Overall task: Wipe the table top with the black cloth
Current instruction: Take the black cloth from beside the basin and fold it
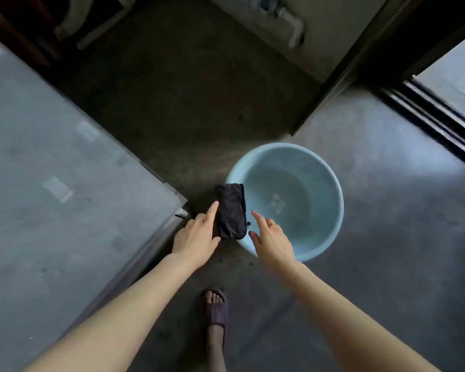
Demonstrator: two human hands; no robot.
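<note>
Loosely, left fingers [212, 210] around black cloth [231, 210]

black cloth [231, 210] folded, draped over basin rim [338, 194]

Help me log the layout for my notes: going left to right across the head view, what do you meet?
Table top → left hand → black cloth → right hand → pale blue basin → dark door track.
</note>
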